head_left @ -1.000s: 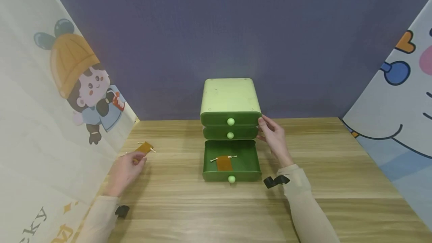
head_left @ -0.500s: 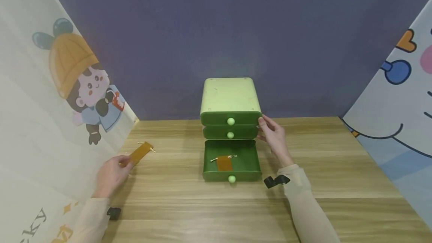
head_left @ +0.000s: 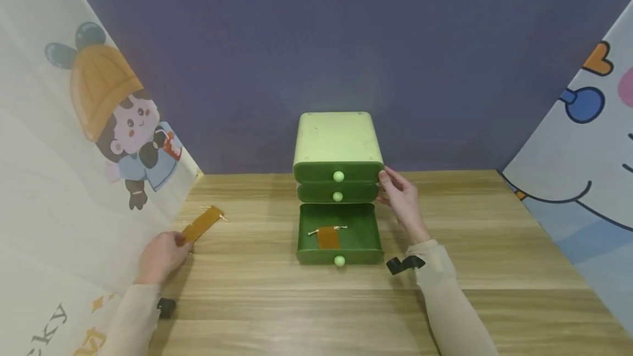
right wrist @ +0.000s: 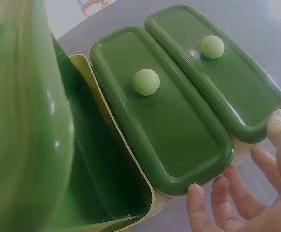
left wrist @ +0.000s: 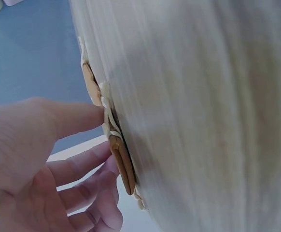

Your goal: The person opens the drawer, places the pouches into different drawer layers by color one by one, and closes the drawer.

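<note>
Two small brown drawstring pouches lie end to end on the tabletop at the left in the head view. My left hand (head_left: 160,257) is at the nearer pouch (head_left: 194,231); the farther pouch (head_left: 212,215) is just beyond it. In the left wrist view, my thumb and index finger pinch the drawstring neck of the nearer pouch (left wrist: 123,166). My right hand (head_left: 403,202) rests against the right side of a green drawer cabinet (head_left: 338,136), thumb on the top drawer's corner (right wrist: 249,92), fingertips against the middle drawer (right wrist: 164,130). Its bottom drawer (head_left: 341,257) is pulled out with another brown pouch (head_left: 328,238) inside.
The wooden tabletop (head_left: 277,312) meets a dark blue back wall (head_left: 336,43). A pale printed panel (head_left: 44,191) borders the left side, close to my left hand. Another printed panel (head_left: 583,180) stands at the right. The pulled-out drawer projects toward me.
My left hand has drawn back down and left along the nearer pouch, uncovering more of it. My right hand has stayed at the cabinet, and the drawers have not moved.
</note>
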`<state>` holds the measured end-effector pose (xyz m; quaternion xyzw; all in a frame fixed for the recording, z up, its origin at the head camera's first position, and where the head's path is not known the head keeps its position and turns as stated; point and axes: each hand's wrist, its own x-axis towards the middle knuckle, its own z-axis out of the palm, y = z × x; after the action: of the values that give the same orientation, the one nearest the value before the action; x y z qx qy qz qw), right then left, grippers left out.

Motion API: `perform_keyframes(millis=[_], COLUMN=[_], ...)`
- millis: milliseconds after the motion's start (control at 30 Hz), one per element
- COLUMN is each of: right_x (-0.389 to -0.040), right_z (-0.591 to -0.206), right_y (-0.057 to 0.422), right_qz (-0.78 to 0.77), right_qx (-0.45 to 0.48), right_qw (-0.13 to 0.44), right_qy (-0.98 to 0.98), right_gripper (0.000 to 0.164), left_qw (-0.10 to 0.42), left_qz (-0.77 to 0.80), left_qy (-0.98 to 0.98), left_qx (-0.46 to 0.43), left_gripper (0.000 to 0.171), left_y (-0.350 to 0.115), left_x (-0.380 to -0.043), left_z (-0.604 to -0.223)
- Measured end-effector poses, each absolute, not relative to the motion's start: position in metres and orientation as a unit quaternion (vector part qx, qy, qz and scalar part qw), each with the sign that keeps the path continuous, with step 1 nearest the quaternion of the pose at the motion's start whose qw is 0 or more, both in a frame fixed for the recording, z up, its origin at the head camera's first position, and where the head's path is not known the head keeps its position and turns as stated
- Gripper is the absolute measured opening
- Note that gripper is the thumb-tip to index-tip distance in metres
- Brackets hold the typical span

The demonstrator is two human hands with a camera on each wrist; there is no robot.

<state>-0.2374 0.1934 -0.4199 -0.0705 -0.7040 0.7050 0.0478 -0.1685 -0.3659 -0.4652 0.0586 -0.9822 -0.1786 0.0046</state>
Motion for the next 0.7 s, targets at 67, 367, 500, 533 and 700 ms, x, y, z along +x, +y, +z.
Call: perform_keyframes(millis=[67, 367, 500, 533, 700], right_x=[-0.2377, -0.2365, -0.2356, -0.2359, -0.2366], right_z=[-0.4199, -0.4209, -0.4214, -0.4214, -0.4202], right_y=[0.1934, 0.1933, 0.1925, 0.1924, 0.1932], right_qz=[0.705, 0.704, 0.703, 0.703, 0.704], right_qx=[-0.071, -0.066, -0.068, -0.069, -0.069], right_qw=[0.048, 0.045, 0.043, 0.044, 0.048], right_qy=[-0.704, -0.706, -0.707, -0.706, -0.706], right_gripper=[0.065, 0.063, 0.062, 0.061, 0.063], left_qw=[0.008, -0.001, -0.002, 0.001, 0.007], left_qz=[-0.177, -0.188, -0.191, -0.190, -0.183], left_qy=[-0.982, -0.980, -0.980, -0.980, -0.982], left_qx=[0.061, 0.064, 0.063, 0.062, 0.055], left_gripper=[0.045, 0.032, 0.026, 0.025, 0.022], left_y=[-0.3662, -0.3710, -0.3732, -0.3733, -0.3732], left_x=[-0.1692, -0.1685, -0.1677, -0.1672, -0.1669], left_z=[-0.4653, -0.4630, -0.4622, -0.4623, -0.4640])
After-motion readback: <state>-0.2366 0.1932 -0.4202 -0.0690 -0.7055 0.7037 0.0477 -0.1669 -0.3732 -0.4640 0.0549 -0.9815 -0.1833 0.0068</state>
